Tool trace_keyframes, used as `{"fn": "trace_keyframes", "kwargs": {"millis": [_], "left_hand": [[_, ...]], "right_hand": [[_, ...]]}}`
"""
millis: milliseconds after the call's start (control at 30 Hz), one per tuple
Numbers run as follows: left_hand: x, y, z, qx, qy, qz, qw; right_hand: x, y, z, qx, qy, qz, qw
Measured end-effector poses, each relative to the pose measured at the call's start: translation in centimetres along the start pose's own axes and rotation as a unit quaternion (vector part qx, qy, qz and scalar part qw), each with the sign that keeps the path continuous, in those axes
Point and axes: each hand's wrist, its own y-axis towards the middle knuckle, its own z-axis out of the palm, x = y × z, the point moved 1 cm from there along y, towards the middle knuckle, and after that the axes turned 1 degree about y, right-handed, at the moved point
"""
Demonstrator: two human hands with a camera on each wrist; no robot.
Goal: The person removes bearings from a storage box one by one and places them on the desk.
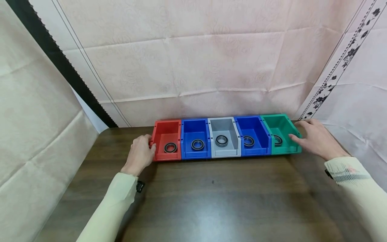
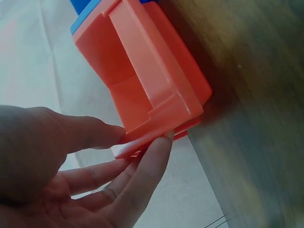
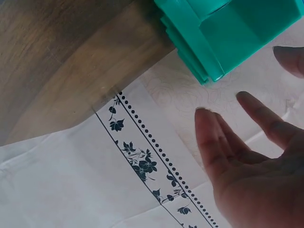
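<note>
A row of plastic bins spans the table, with a ring-shaped bearing in each. At the left end, my left hand (image 1: 139,155) pinches the side wall of the red bin (image 1: 167,130), thumb inside and fingers outside in the left wrist view. To its right stand a blue bin (image 1: 195,128), a grey bin (image 1: 222,124), another blue bin (image 1: 248,125) and a green bin (image 1: 276,121). My right hand (image 1: 317,138) is beside the green bin; the right wrist view shows its fingers spread and apart from the bin. The bearing (image 1: 166,148) in the red bin lies flat near the front.
The bins stand near the back edge of a brown wooden table (image 1: 229,195). Behind them hangs a pale cloth (image 1: 193,67). More cloth hangs at the left (image 1: 36,117) and at the right, where a flower-patterned strip (image 1: 341,64) runs down.
</note>
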Motion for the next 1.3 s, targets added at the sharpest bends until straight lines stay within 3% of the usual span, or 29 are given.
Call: {"fn": "trace_keyframes", "kwargs": {"millis": [233, 367, 700, 1067, 1300], "left_hand": [[0.1, 0.3, -0.1, 0.023, -0.016, -0.023, 0.9993], [0.0, 0.5, -0.2, 0.036, -0.012, -0.030, 0.9988], [0.5, 0.7, -0.6, 0.066, -0.029, -0.034, 0.9968], [0.9, 0.6, -0.5, 0.072, -0.037, -0.016, 0.9966], [0.9, 0.7, -0.5, 0.074, -0.027, -0.018, 0.9967]], "right_hand": [[0.4, 0.9, 0.1, -0.017, 0.009, -0.053, 0.9984], [0.6, 1.3, 0.1, -0.008, 0.024, -0.051, 0.9983], [1.7, 2.6, -0.5, 0.070, 0.060, -0.067, 0.9935], [2.0, 4.2, 0.4, 0.137, 0.010, -0.087, 0.9867], [2.0, 4.9, 1.2, 0.146, -0.002, -0.114, 0.9827]]}}
